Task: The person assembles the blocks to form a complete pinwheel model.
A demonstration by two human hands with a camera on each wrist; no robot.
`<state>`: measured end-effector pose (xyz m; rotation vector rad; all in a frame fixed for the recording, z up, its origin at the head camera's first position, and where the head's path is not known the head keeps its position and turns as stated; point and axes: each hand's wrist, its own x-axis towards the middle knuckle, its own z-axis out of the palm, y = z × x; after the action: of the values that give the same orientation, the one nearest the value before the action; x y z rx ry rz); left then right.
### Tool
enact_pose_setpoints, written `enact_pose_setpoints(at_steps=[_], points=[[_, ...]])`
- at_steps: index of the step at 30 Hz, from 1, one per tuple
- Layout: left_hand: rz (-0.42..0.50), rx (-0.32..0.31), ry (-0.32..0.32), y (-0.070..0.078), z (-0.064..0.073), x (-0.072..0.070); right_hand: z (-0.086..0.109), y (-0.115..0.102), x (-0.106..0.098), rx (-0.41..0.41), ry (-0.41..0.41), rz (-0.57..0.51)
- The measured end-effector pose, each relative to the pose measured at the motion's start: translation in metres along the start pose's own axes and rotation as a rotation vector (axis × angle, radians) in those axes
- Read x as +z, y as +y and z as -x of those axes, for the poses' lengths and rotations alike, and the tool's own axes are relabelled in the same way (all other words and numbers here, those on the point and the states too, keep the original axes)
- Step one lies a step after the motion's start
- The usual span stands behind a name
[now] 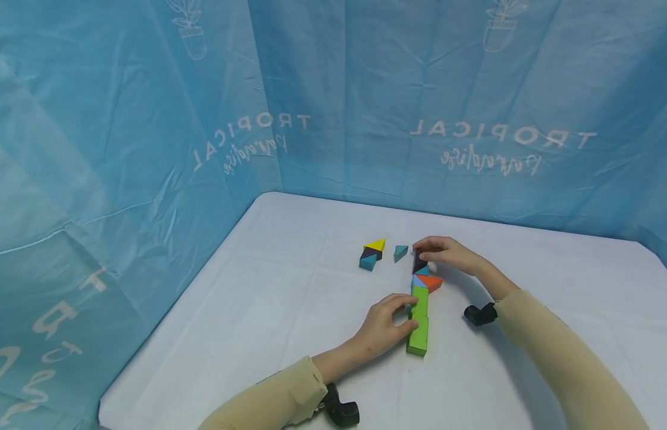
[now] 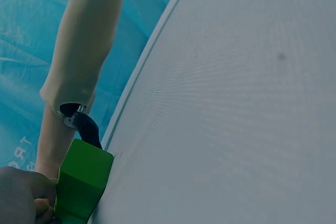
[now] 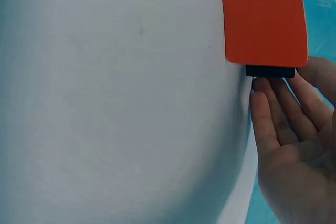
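Observation:
Two green blocks lie end to end in a row, the far one (image 1: 421, 303) and the near one (image 1: 418, 341). My left hand (image 1: 383, 329) touches them from the left, fingertips on the far block and thumb on the near one. Beyond them sit a light blue triangular block (image 1: 418, 282) and an orange triangular block (image 1: 432, 282). A small teal triangle (image 1: 423, 271) joins a black block (image 1: 417, 263) at the row's far end. My right hand (image 1: 452, 255) holds that black block, thumb on its right side and fingers at its far end, partly hiding it.
Left of the row, a yellow triangular block (image 1: 376, 244), a dark block (image 1: 372, 254) and a teal block (image 1: 368, 263) are grouped together. One teal triangular block (image 1: 400, 252) lies alone between. Blue printed curtains (image 1: 338, 101) stand behind the white table (image 1: 258, 298).

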<state>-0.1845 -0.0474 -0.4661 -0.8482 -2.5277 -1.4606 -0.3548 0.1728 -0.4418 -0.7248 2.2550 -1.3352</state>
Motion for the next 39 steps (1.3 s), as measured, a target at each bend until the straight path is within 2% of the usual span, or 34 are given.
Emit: enact_pose_setpoints(at_steps=[11,24,28,33,36,39], points=[[-0.006,0.001,-0.001,0.000,-0.001,0.000,0.006,-0.001,0.005,0.016,0.016,0.023],[-0.006,0.003,-0.005,0.000,-0.001,0.000,0.007,0.001,0.006,0.010,0.019,-0.001],[-0.001,0.001,-0.010,0.001,-0.002,0.002,0.015,-0.006,0.001,0.015,0.112,-0.020],[-0.002,-0.015,0.000,0.001,-0.001,0.000,0.035,-0.034,-0.005,-0.025,0.274,-0.083],[0.003,-0.028,-0.001,0.001,-0.002,0.001,0.055,-0.052,0.002,-0.026,0.327,-0.109],[0.021,-0.040,-0.001,-0.001,-0.003,0.002,0.075,-0.063,0.020,-0.022,0.353,-0.129]])
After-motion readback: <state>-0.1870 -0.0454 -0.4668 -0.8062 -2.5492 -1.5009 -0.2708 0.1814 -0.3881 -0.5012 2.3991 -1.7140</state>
